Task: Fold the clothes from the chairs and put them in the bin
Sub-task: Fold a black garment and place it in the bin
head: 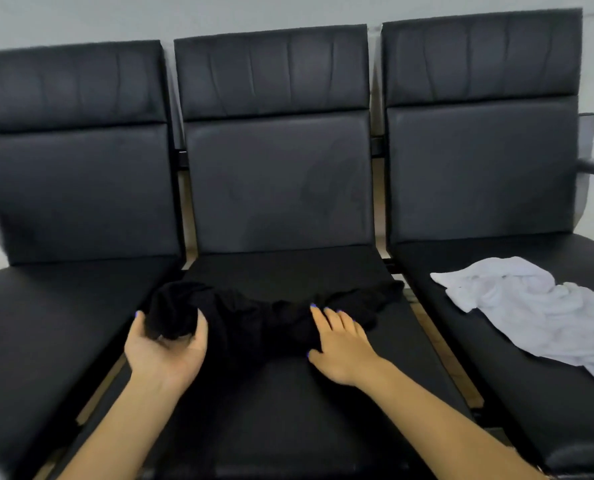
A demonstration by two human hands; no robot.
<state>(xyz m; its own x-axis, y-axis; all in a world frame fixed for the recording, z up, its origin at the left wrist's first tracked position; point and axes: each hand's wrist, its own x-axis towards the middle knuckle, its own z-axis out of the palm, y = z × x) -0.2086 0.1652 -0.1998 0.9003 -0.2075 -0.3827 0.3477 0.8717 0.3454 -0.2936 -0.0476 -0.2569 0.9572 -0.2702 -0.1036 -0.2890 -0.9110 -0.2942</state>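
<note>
On the middle chair (281, 188) seat, the left hand (165, 348) cups and grips the black garment (254, 317) bunched at nine o'clock, the right hand (340, 344) presses flat-fingered, and a white garment (517, 306) lies at three o'clock.

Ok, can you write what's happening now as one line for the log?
stage: folding | left hand: grips black garment | right hand: flat on it | middle chair | white garment: waiting, right chair

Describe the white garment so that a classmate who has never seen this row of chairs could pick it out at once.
Start from the row of three black chairs against the pale wall and go to the right-hand chair. On its seat lies the white garment, crumpled and spread loosely. It is the only pale cloth in view; the other garment, the black garment on the middle chair, is dark and under both hands.
</note>
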